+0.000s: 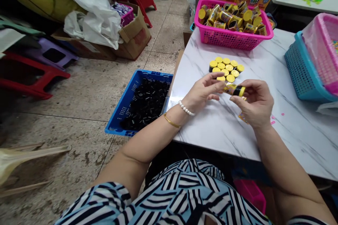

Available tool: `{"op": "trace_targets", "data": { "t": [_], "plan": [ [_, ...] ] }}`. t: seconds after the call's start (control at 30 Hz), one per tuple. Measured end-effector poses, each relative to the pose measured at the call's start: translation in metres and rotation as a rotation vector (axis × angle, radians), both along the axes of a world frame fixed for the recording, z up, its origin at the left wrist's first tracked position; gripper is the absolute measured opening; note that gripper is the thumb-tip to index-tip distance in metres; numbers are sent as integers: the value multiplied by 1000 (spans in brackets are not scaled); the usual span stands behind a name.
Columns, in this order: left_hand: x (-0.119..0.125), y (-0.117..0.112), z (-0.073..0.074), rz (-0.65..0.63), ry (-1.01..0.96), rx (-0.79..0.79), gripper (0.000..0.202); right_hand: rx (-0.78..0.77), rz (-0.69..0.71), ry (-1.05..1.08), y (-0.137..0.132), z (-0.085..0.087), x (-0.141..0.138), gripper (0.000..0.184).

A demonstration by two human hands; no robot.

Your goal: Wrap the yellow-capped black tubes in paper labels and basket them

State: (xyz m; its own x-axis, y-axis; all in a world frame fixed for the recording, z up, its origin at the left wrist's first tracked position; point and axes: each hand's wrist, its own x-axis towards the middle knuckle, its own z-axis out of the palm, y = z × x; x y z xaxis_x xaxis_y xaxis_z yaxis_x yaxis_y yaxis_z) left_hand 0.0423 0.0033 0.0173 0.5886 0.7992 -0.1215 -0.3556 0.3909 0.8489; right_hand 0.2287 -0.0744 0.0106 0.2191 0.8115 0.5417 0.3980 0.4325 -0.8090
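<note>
My right hand [256, 102] holds a small cylindrical container [232, 89] between thumb and fingers. It lies on its side, with a printed yellow wrapper, a black band and a yellow lid facing right. My left hand [204, 90] is at its left end, fingers apart, the fingertips close to or touching the wrapper. Just beyond my hands, several yellow-lidded containers [221, 66] stand upright in a tight cluster on the white marbled table [200, 126]. Partly hidden under my right hand is a yellow printed piece [243, 116].
A pink basket [235, 42] full of yellow-wrapped containers stands at the table's back. Left of the table, a blue crate [116, 116] holds many black pieces. Stacked blue and pink baskets [303, 66] sit at the right. Small pink bits [273, 122] lie by my right wrist.
</note>
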Motion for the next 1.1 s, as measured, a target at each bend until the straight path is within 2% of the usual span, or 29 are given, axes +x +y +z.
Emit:
{"op": "trace_targets", "data": {
  "t": [0.07,0.17,0.3,0.37,0.5,0.67,0.73,0.83,0.9,1.0,1.1],
  "plan": [
    [-1,2,-3,-107,6,75,47,-82,95,-28,0,0,2,41],
    [-1,5,-9,-114,42,117,42,-120,167,-75,-2,3,7,36],
    [-1,5,-8,-213,88,77,36,-6,70,-308,-5,7,13,39],
    [-1,3,-5,-198,114,121,30,33,25,-399,-6,6,13,36],
    [-4,1,2,-159,121,195,28,9,8,-362,-6,1,10,36],
    [-6,3,-1,-220,120,106,35,92,-18,-388,-5,-2,11,33],
    [-4,1,-1,-168,125,157,31,40,-20,-274,-4,-6,9,35],
    [-1,-4,0,-59,118,260,29,-208,40,110,-1,-14,2,31],
    [0,-4,0,-62,124,293,31,-361,107,325,2,-17,-2,27],
    [-1,3,-3,-143,127,208,35,-404,136,392,4,-15,-1,28],
    [-1,9,-8,-147,142,74,39,-390,198,352,4,-9,3,38]
  ]
}}
